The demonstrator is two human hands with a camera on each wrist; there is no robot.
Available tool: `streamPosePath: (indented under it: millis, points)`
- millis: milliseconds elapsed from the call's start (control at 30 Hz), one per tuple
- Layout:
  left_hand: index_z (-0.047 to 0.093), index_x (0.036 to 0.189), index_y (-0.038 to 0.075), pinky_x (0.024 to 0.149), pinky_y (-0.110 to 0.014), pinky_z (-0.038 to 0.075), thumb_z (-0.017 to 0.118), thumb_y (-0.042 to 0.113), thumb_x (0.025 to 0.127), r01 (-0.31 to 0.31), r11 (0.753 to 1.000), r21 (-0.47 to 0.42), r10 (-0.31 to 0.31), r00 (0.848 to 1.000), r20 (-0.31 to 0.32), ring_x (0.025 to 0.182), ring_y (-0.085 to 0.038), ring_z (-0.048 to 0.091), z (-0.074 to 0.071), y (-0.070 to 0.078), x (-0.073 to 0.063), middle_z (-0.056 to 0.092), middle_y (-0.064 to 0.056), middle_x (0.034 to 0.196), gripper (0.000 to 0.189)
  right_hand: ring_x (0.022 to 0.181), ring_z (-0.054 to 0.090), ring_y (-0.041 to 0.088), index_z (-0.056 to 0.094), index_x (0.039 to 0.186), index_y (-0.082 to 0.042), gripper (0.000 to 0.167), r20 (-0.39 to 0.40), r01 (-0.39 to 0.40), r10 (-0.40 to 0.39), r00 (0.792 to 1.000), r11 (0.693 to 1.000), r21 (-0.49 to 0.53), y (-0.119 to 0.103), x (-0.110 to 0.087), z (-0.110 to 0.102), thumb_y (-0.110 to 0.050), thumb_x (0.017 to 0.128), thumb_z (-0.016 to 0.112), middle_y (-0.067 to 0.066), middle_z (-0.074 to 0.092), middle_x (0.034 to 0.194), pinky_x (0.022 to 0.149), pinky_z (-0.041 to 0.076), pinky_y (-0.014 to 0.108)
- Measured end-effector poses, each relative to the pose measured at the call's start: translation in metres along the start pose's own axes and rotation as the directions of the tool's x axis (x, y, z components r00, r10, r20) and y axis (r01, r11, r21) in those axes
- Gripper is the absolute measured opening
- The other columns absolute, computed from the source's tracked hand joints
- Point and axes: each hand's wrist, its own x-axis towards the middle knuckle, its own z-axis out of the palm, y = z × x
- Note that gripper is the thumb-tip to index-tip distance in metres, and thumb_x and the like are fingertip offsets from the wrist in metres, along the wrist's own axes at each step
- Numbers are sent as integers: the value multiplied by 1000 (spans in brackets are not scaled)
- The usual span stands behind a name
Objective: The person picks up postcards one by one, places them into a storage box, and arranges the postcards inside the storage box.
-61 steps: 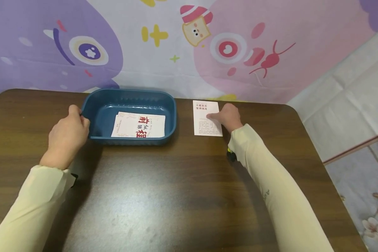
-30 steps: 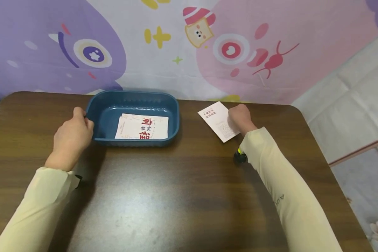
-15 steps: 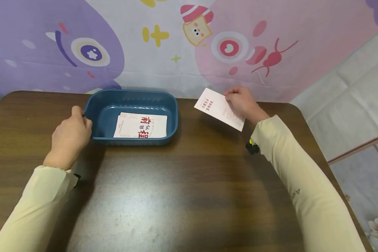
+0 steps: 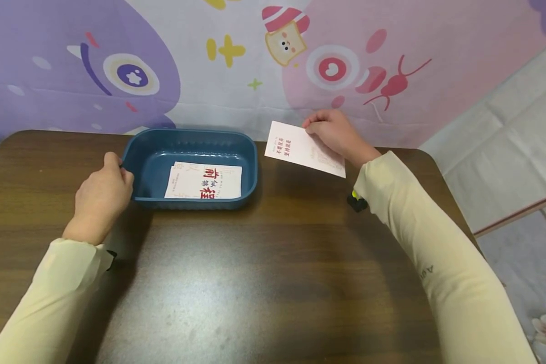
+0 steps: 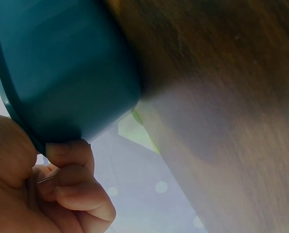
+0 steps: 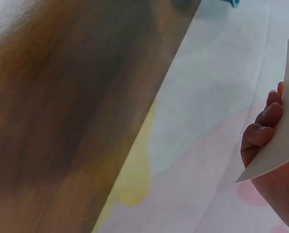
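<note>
A dark blue rectangular tray (image 4: 188,203) stands at the back of the table, with a small stack of printed white cards (image 4: 205,181) lying inside it. My left hand (image 4: 102,194) pinches the tray's left rim; in the left wrist view the thumb and curled fingers (image 5: 74,155) close on the rim's corner. Held above the table to the right of the tray is another white card (image 4: 300,146) with red characters. My right hand (image 4: 338,135) pinches it by its far long edge. The right wrist view shows the card (image 6: 275,150) edge-on, partly covering that hand's fingers.
The brown wooden table (image 4: 264,283) reaches back to a cartoon-printed cloth (image 4: 236,96) hanging right behind the tray. On the right, past the table's edge, is a pale panel (image 4: 505,146) and a floral surface (image 4: 537,273).
The right hand has picked the card up off the table, turned it, raised it and carried it left toward the tray. The left hand stays on the tray's rim.
</note>
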Motion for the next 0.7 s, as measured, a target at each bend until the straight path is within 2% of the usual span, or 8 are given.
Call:
streamPosePath:
  millis: [133,467,700]
  points:
    - [35,120,-7,54,-50,38,26,20,94,3,1000,-3,-3,1000,5,61,-43,53,0,0,0,55,-36,83,39,78,55,14,64,99,-5,20,17,34,-34,999,999,4,-12,2,4,-15,90,50,3,62,93,74,42,24]
    - [34,121,-8,54,-49,39,27,20,94,6,1000,1,-6,1000,11,60,-40,52,0,0,0,55,-33,79,39,82,57,17,64,99,-6,20,76,53,-56,996,998,35,-35,3,15,-17,92,50,3,61,94,74,46,24]
    - [34,121,-8,53,-49,39,27,20,94,6,1000,-3,-6,1000,12,59,-38,51,0,0,0,55,-32,78,40,89,53,16,65,100,-5,20,92,74,-76,993,997,29,-47,4,25,-14,92,49,5,60,98,79,43,24]
